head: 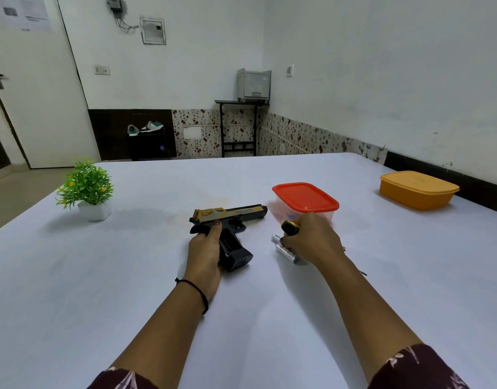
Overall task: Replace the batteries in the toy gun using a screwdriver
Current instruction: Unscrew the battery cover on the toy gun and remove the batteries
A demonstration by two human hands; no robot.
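Patterned sleeves [418,366] frame both forearms. Left hand [206,249] grips the black-and-gold toy gun [236,216] lying on the table [129,276], barrel pointing right. Right hand [312,238] clasps a yellow-handled screwdriver [291,227] over two batteries [287,251], near the red-lidded box [305,197].

Single view: head-worn wide-angle camera, above and behind hands, facing forward and down. Left hand [205,248] and right hand [312,240] near frame centre, at arm's reach from lens. Both forearms enter from bottom edge. Desk [129,276] fills lower half all round hands. Beyond hands, far wall [202,66] and room corner fill upper half, straight lines bowed towards frame edges.
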